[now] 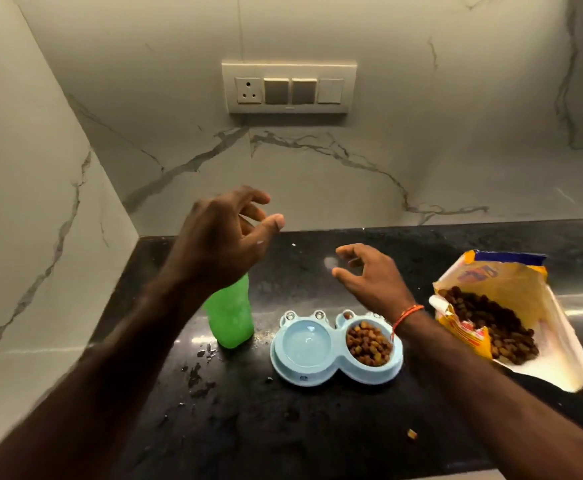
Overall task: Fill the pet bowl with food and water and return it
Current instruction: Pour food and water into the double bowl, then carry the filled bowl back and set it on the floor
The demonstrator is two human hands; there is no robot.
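Hands empty, both grips wide: left hand [221, 237] above green bottle [229, 315], right hand [369, 275] over pet bowl [335, 348]. Kibble in, water apparently in. Next: lift bowl level, return.

Count, head view:
- Hands: 2, left hand [222, 237] and right hand [369, 275].
- Green bottle [229, 317]: 1.
- Blue double pet bowl [335, 348]: 1, with 2 compartments.
- Opened kibble bag [511, 317]: 1.
- Loose kibble piece [411, 434] on worktop [283, 427]: 1.
- Switch plate [288, 87]: 1, with 1 socket and 3 switches.
- Orange wrist thread [408, 315]: 1.
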